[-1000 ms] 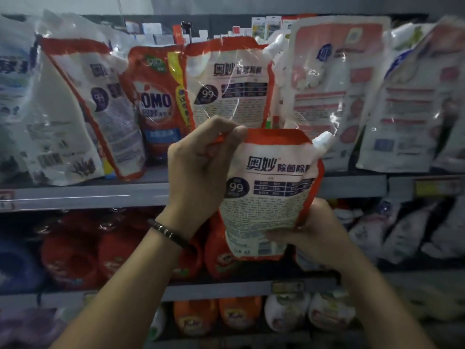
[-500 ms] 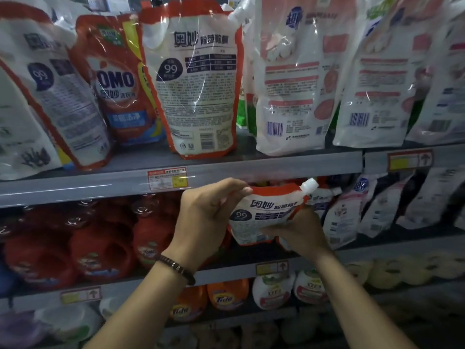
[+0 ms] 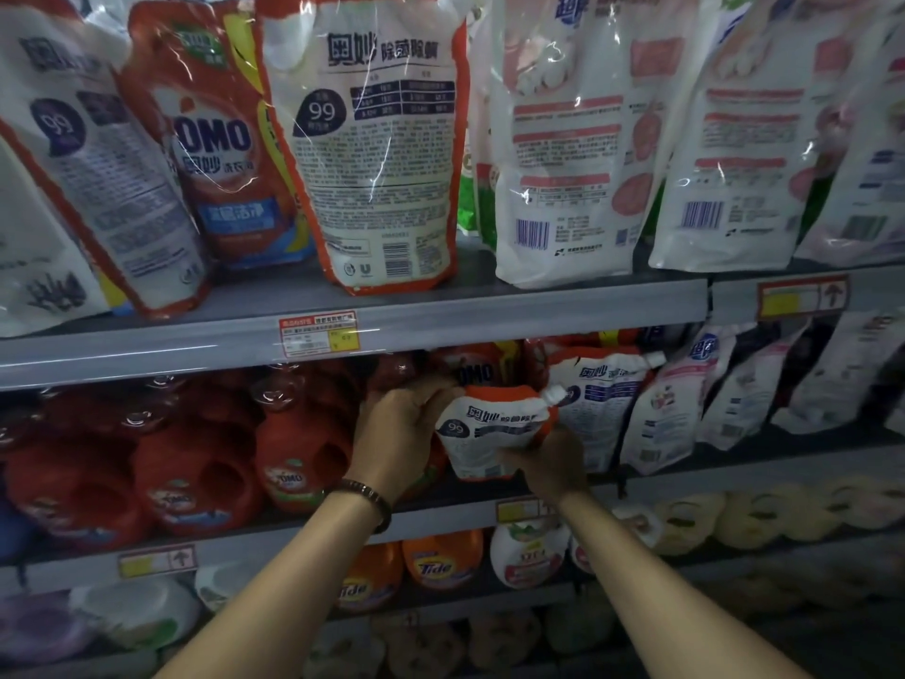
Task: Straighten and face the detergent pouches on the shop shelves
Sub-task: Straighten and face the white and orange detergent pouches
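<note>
Grey metal shelves (image 3: 489, 316), several tiers. Upper tier: large pouches standing with backs out, among them a big white pouch with orange-red border (image 3: 372, 154), upright, and a red OMO pouch (image 3: 220, 154) just left of it, facing out. Middle tier (image 3: 734, 475): red plastic detergent bottles (image 3: 298, 453) at left, smaller pouches at right. Small white detergent pouch with orange-red top and white corner spout (image 3: 489, 433) sits at the front of the middle tier, between the bottles and a similar white pouch (image 3: 602, 399); back print out, spout upper right. Cannot tell if its base touches the shelf. Left hand (image 3: 401, 433): grip clenched round the pouch's upper left edge. Right hand (image 3: 548, 468): grip grasping its lower right corner. Dark beaded bracelet (image 3: 367, 497) on the left wrist.
</note>
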